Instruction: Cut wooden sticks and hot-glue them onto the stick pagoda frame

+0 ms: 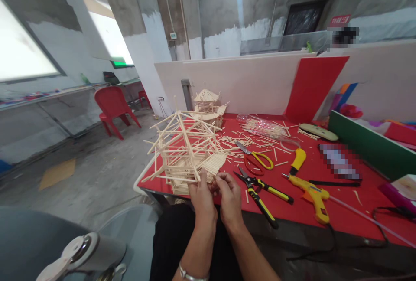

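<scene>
A pavilion model of pale wooden sticks [186,138], with an open roof frame, stands at the near left edge of the red table. My left hand [203,198] is closed at its front lower corner, fingers against the sticks. Close beside it, my right hand [230,198] is closed in a pinch just below a small panel of stick slats [214,163]; what its fingertips hold is hidden. Right of my hands lie yellow-and-black pliers [260,187], red-and-yellow scissors [255,156] and a yellow glue gun [308,192] with a clear glue stick in its back.
Behind stands a second stick pavilion [207,103]. Loose sticks [240,140] and a plastic bag of sticks [263,125] cover the table's middle. A yellow-handled knife [297,161] lies near the glue gun. A green board [373,144] borders the right. A white flask [94,250] stands lower left.
</scene>
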### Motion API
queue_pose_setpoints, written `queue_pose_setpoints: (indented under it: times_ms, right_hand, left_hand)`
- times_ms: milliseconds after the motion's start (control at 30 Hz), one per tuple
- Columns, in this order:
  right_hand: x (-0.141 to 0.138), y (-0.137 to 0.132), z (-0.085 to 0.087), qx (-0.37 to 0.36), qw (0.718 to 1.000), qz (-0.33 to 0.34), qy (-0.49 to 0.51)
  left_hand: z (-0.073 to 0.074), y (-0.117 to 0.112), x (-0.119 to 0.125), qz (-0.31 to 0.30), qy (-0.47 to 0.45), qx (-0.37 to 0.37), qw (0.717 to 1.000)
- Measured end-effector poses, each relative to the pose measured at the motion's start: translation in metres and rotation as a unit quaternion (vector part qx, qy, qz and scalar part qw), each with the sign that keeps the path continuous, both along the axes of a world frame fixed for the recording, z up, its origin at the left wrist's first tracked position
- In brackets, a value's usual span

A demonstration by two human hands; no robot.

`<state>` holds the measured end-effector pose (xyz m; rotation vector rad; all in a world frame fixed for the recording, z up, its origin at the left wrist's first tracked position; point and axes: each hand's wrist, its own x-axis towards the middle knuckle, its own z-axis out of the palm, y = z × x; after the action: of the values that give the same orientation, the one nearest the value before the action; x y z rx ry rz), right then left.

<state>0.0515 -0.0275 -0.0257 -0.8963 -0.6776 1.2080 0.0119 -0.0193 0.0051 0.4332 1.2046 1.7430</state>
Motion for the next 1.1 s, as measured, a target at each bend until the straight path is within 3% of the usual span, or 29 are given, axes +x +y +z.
queue_pose_setpoints:
  times_ms: [1100]
  right_hand:
    - [0.0002,0.0002,0.0001,0.01,1.0,0.001,0.008]
  left_hand:
    - [-0.0054,0.0029,-0.002,-0.005,0.006,-0.013,1.0]
